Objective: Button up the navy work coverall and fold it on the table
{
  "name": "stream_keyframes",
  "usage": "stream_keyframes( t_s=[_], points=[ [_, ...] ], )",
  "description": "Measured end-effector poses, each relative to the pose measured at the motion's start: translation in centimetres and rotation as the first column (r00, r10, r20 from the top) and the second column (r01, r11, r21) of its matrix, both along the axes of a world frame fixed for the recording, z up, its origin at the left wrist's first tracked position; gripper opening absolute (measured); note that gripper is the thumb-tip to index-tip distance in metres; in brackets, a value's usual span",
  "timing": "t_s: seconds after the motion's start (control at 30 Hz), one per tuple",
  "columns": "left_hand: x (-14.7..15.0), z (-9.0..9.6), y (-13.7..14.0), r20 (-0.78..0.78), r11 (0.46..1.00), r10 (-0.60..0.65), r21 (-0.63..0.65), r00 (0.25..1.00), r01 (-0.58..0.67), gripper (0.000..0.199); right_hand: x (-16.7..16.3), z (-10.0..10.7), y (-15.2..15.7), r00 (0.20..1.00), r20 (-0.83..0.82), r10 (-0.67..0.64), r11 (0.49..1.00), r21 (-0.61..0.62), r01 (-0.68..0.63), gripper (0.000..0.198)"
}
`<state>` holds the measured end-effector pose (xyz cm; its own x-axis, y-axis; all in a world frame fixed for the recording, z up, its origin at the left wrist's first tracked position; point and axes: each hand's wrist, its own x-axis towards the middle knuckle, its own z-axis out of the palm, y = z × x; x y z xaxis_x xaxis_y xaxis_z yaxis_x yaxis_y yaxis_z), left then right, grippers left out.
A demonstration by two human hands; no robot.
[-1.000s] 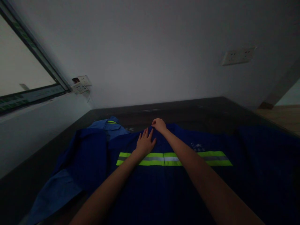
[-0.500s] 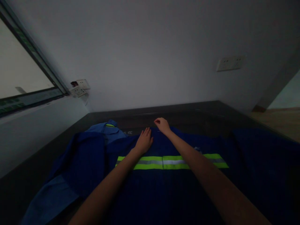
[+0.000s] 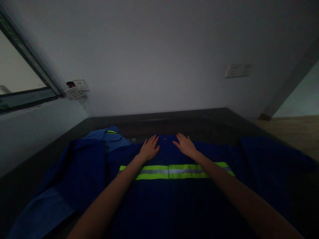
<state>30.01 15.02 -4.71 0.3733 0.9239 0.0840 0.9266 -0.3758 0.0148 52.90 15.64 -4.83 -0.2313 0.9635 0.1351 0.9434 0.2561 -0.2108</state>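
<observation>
A dark blue work jacket [image 3: 154, 199] lies spread over the dark table, with a yellow-green and silver reflective band [image 3: 156, 172] across it. Near its far edge, my left hand [image 3: 150, 148] rests flat on the cloth, fingers apart and holding nothing. To the right of it, my right hand [image 3: 185, 145] also lies open on the jacket near the collar, its fingers pointing away from me. Both forearms cross over the band and hide parts of it. The sleeves extend to the left and right.
At the left, a lighter blue garment [image 3: 106, 136] with a small yellow-green strip lies partly under the jacket. The dark table [image 3: 159, 124] meets a wall with a socket plate [image 3: 238, 70]. More sockets [image 3: 81, 85] sit near the window at the left.
My right hand has gone from a raised pinch above the far edge to lying open on the jacket, further right. My left hand stays flat on the cloth. The view has shifted slightly.
</observation>
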Motion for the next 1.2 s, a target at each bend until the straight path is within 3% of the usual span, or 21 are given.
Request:
stream_keyframes(
  t_s=[0.3, 0.5, 0.6, 0.73, 0.87, 0.97, 1.07, 1.13, 1.2],
  points=[
    [0.5, -0.4, 0.2, 0.073, 0.999, 0.05, -0.006, 0.996, -0.05, 0.058, -0.1, -0.6, -0.2, 1.0, -0.015, -0.01, 1.0, -0.011, 0.009, 0.071],
    [-1.8, 1.2, 0.4, 0.281, 0.972, 0.154, 0.127, 0.947, -0.196, 0.048, -0.2, 1.4, -0.9, 0.989, -0.151, -0.013, 0.983, 0.178, 0.04, 0.058],
    [-3.6, 2.0, -0.7, 0.169, 0.971, 0.12, 0.186, 0.978, -0.151, 0.044, -2.4, 2.7, -1.5, 0.978, -0.18, 0.102, 0.971, 0.233, -0.058, 0.053],
    [-4.8, 2.0, -2.9, -0.006, 0.983, 0.092, 0.16, 0.996, -0.09, 0.043, -8.0, 3.2, -1.9, 0.947, -0.199, 0.252, 0.963, 0.146, -0.226, 0.053],
    [-4.8, 1.5, -4.4, -0.066, 0.982, 0.148, 0.129, 0.987, -0.139, 0.046, -12.5, 1.9, -1.7, 0.944, -0.177, 0.279, 0.96, 0.025, -0.279, 0.056],
    [-5.4, 2.2, -5.0, -0.065, 0.974, 0.183, 0.145, 0.981, -0.172, 0.045, -13.3, 0.6, -1.6, 0.955, -0.122, 0.27, 0.962, -0.003, -0.273, 0.06],
    [-8.2, 4.6, -5.4, -0.014, 0.961, 0.19, 0.206, 0.982, -0.183, 0.042, -12.9, -0.2, -1.6, 0.959, -0.078, 0.273, 0.962, 0.002, -0.273, 0.066],
    [-12.0, 6.8, -5.8, 0.039, 0.936, 0.239, 0.256, 0.97, -0.241, 0.041, -12.8, -0.4, -1.6, 0.961, -0.066, 0.269, 0.963, -0.01, -0.27, 0.069],
    [-17.0, 8.9, -6.7, 0.081, 0.878, 0.362, 0.306, 0.929, -0.369, 0.043, -12.8, -0.5, -1.5, 0.962, -0.063, 0.267, 0.963, -0.011, -0.268, 0.072]
  ],
)
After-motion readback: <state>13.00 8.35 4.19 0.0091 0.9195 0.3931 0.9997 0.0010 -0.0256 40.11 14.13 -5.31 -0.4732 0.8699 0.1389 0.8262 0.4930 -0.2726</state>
